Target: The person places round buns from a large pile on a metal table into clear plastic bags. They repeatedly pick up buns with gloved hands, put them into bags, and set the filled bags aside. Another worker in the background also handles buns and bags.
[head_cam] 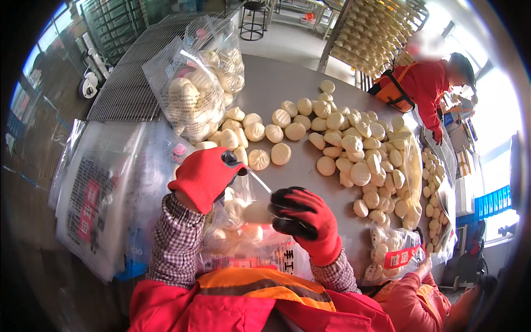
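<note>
A clear plastic bag (280, 249) with printed writing lies before me, holding several pale steamed buns (235, 211). My left hand (209, 176), in a red knit glove with black-coated fingers, pinches the bag's upper edge, where a white strip (260, 181) runs towards my right hand. My right hand (307, 222), gloved alike, is at the bag's mouth with its fingers curled. A blurred bun (257, 212) is just left of its fingertips; whether the fingers still touch it cannot be told. Loose buns (281, 154) lie on the grey table (286, 186) beyond my hands.
Filled bags (193, 99) stand at the back left, beside a wire rack (128, 70). Flat printed bags (103, 195) are stacked left. A large bun heap (365, 149) spreads right. One co-worker (410, 299) handles a filled bag (392, 253); another person (427, 87) leans in at the far right.
</note>
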Motion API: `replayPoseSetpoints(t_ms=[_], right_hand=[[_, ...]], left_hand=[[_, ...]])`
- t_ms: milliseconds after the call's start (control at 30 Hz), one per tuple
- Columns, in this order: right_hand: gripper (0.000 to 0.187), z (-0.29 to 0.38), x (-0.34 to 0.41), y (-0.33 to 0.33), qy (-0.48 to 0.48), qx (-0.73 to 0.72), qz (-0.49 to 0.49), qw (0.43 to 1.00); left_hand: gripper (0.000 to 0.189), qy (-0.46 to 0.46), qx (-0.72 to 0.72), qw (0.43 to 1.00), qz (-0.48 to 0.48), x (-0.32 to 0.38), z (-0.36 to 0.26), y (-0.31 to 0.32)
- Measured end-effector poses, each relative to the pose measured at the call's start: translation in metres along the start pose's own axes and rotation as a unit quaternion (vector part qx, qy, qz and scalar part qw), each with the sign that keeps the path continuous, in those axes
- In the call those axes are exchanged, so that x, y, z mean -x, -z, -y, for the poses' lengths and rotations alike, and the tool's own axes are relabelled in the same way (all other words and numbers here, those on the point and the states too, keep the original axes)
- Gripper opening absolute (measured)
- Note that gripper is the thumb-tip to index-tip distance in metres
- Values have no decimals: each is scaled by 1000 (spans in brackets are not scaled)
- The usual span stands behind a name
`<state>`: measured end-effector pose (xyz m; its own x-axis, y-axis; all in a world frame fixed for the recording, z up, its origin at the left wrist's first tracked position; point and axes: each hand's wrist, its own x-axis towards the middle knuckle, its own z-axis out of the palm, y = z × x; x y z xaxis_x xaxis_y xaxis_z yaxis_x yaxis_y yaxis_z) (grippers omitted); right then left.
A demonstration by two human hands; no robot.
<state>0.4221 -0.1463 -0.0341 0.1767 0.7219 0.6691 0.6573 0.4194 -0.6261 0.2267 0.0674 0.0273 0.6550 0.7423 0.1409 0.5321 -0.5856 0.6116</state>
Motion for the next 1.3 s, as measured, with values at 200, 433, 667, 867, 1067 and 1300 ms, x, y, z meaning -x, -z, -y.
replayPoseSetpoints(t_ms=[200, 433, 667, 867, 1067, 1300], right_hand=[[73, -130, -47, -24, -256, 139, -3, 957], [76, -263, -9, -93, -337, 280, 149, 886], [81, -89, 6, 4, -253, -678, -111, 681], [46, -13, -29, 13, -304, -274, 62, 910], [94, -153, -54, -97, -268, 158, 178, 934], [93, -227, 18, -131, -338, 118, 136, 924]], left_hand=[[28, 95, -4, 995, 7, 15, -3, 13], [29, 47, -15, 999, -17, 19, 4, 16], [30, 42, 12, 999, 32, 2, 3, -2], [27, 42, 2, 999, 2, 9, 0, 8], [27, 61, 18, 998, -11, 28, 10, 17], [27, 71, 12, 997, -6, 26, 19, 13]])
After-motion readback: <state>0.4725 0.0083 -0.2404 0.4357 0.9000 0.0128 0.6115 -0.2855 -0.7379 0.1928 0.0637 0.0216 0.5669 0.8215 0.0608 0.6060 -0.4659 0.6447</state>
